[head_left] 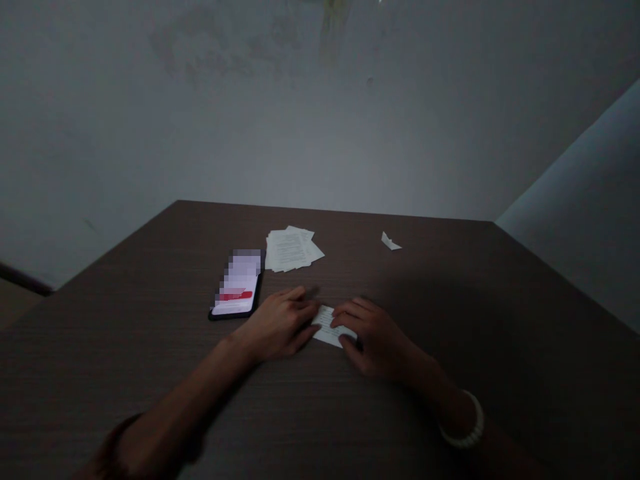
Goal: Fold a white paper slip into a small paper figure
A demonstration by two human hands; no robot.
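A small sheet of printed paper [326,328] lies on the table between my hands, its left and right ends partly covered by fingers. My left hand [285,323] grips the left edge, thumb at the near side and fingers curled beyond it. At the other end, my right hand [375,339] has its fingertips on top of the sheet and the thumb at the near right corner. Lines of text show on the part between them.
On the dark wooden table [280,420], a lit phone [237,287] lies left of my hands. Beyond it is a fanned stack of printed sheets [290,250]. A small folded white paper piece [390,243] sits farther right. A stained wall [320,147] stands behind the table.
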